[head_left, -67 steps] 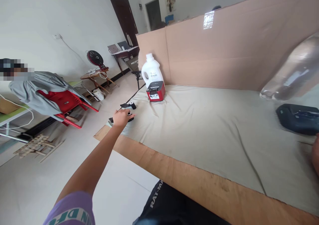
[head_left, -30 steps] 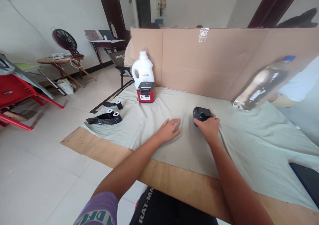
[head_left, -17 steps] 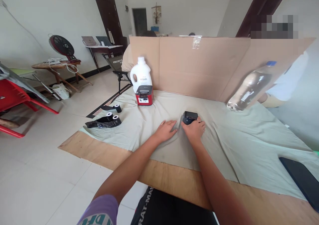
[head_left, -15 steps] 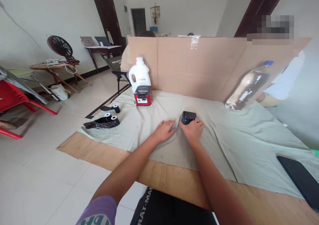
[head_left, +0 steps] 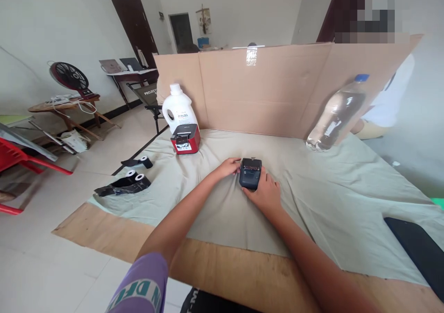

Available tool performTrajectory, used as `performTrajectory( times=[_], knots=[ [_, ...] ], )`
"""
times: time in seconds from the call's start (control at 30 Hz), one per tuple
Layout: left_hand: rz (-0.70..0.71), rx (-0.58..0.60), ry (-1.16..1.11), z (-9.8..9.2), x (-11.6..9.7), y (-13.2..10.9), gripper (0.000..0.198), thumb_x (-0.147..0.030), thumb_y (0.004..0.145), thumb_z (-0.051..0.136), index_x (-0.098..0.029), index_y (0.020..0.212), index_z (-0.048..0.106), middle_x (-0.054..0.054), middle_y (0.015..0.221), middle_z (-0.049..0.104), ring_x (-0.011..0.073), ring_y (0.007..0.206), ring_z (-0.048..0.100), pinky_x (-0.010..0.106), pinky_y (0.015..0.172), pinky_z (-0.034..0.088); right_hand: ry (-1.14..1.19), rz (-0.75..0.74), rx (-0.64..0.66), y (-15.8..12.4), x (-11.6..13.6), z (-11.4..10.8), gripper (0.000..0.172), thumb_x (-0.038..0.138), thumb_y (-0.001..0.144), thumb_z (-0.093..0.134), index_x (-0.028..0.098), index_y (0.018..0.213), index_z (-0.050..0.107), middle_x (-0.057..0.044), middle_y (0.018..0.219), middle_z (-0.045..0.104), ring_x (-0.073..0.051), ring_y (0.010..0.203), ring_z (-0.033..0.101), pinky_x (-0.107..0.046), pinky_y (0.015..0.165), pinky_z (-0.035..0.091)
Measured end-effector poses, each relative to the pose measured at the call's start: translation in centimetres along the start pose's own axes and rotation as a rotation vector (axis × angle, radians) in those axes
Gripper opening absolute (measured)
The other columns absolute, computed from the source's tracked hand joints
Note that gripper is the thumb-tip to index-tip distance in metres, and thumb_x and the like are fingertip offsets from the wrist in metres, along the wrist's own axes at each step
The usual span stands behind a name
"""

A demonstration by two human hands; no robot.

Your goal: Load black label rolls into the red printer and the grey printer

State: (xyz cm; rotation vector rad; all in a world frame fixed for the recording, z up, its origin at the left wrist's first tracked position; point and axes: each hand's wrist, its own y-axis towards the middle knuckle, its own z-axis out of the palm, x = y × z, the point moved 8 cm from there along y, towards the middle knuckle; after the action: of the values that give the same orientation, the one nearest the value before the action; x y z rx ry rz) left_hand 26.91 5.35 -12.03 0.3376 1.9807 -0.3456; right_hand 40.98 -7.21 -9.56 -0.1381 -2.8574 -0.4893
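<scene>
A small black portable printer point(head_left: 250, 179) stands on the cloth in front of me, its front face turned toward me. My right hand point(head_left: 267, 188) is wrapped round its right side, with the thumb under the lower front edge. At its upper left edge, the fingers of my left hand point(head_left: 229, 167) close on the side; their tips are partly hidden. Further left is a red and black printer point(head_left: 187, 139), in front of a white jug point(head_left: 178, 107). Near the left edge lie several small black rolls with white cores point(head_left: 139, 178), some with a loose black strip.
Pale cloth point(head_left: 215, 220) covers most of the wooden board point(head_left: 222, 253). Cardboard point(head_left: 256, 95) stands along the back. A clear bottle with a blue cap point(head_left: 338, 112) leans at the right. A dark phone point(head_left: 414, 243) lies near the right edge. Another person's white sleeve point(head_left: 395, 91) shows behind.
My left hand has moved from lying flat on the cloth to the printer's left side. The printer has turned, so its front face shows more. The view has shifted.
</scene>
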Motion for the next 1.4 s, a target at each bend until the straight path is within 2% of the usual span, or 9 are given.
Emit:
performTrajectory(
  times=[0.07,0.2,0.3,0.43,0.5,0.63,0.73,0.93,1.4],
  knots=[
    [0.013,0.039,-0.051,0.8,0.5,0.6,0.055,-0.025,0.092,0.052,-0.005,0.143,0.052,-0.002,0.055,0.058,0.0127,0.049,0.049,0.026,0.057,0.044,0.023,-0.002,0.021,0.2,-0.1,0.3,0.104,0.063,0.077,0.065,0.006,0.153,0.023,-0.021,0.116,0.063,-0.036,0.105,0.060,-0.043,0.091,0.038],
    [0.081,0.069,-0.139,1.4,1.7,-0.1,0.059,-0.032,0.094,0.054,-0.010,0.149,0.046,-0.006,0.048,0.052,0.0114,0.047,0.046,0.025,0.057,0.039,0.058,-0.019,0.035,0.4,-0.4,0.6,0.106,0.063,0.078,0.065,0.005,0.155,0.020,-0.021,0.116,0.065,-0.035,0.104,0.061,-0.042,0.089,0.037],
    [0.015,0.058,-0.171,1.1,2.2,-0.3,0.056,-0.030,0.092,0.056,-0.009,0.144,0.053,-0.005,0.046,0.050,0.0107,0.045,0.044,0.024,0.054,0.035,0.065,-0.022,0.036,0.4,-0.5,0.7,0.109,0.063,0.077,0.066,0.004,0.155,0.019,-0.021,0.118,0.065,-0.035,0.104,0.060,-0.042,0.088,0.037],
    [-0.109,-0.011,-0.213,0.0,1.2,-0.5,0.040,-0.026,0.084,0.065,-0.006,0.118,0.072,-0.006,0.044,0.047,0.0074,0.044,0.037,0.022,0.050,0.028,0.059,-0.024,0.026,0.3,-0.5,0.7,0.108,0.063,0.077,0.067,0.004,0.155,0.021,-0.020,0.117,0.065,-0.035,0.104,0.058,-0.041,0.086,0.035],
    [-0.150,-0.034,-0.214,-0.4,0.5,-0.8,0.030,-0.025,0.080,0.066,-0.006,0.101,0.076,-0.006,0.043,0.046,0.0060,0.043,0.033,0.021,0.047,0.024,0.056,-0.026,0.016,0.3,-0.4,0.6,0.105,0.062,0.077,0.068,0.005,0.154,0.023,-0.020,0.116,0.066,-0.035,0.104,0.057,-0.040,0.085,0.034],
    [-0.244,-0.046,-0.178,-0.7,0.4,-1.3,0.018,-0.023,0.079,0.063,-0.011,0.068,0.068,-0.007,0.040,0.039,0.0045,0.039,0.024,0.022,0.043,0.014,0.055,-0.023,0.006,0.2,-0.5,0.6,0.105,0.063,0.077,0.068,0.006,0.154,0.025,-0.019,0.116,0.066,-0.035,0.104,0.056,-0.040,0.085,0.033],
    [-0.293,-0.023,-0.176,-0.6,0.6,-1.1,0.021,-0.022,0.077,0.063,-0.015,0.058,0.056,-0.008,0.039,0.035,0.0040,0.037,0.019,0.023,0.042,0.009,0.058,-0.016,0.000,0.2,-0.5,0.7,0.105,0.063,0.077,0.069,0.006,0.154,0.026,-0.019,0.116,0.066,-0.034,0.104,0.055,-0.040,0.085,0.033],
    [-0.363,0.034,-0.192,-0.4,0.7,-0.9,0.032,-0.023,0.075,0.066,-0.018,0.052,0.043,-0.006,0.042,0.038,0.0038,0.036,0.021,0.023,0.042,0.007,0.060,-0.009,0.040,0.4,-0.6,0.9,0.110,0.063,0.076,0.070,0.005,0.155,0.021,-0.020,0.118,0.065,-0.035,0.105,0.055,-0.040,0.085,0.033],
    [-0.369,-0.077,-0.240,0.4,0.7,-1.3,0.032,-0.018,0.076,0.062,-0.019,0.053,0.040,-0.007,0.042,0.036,0.0039,0.035,0.025,0.022,0.039,0.010,0.050,-0.069,0.110,0.4,-0.7,1.3,0.106,0.060,0.085,0.062,0.002,0.157,0.011,-0.023,0.125,0.061,-0.037,0.110,0.053,-0.043,0.090,0.035]
  ],
)
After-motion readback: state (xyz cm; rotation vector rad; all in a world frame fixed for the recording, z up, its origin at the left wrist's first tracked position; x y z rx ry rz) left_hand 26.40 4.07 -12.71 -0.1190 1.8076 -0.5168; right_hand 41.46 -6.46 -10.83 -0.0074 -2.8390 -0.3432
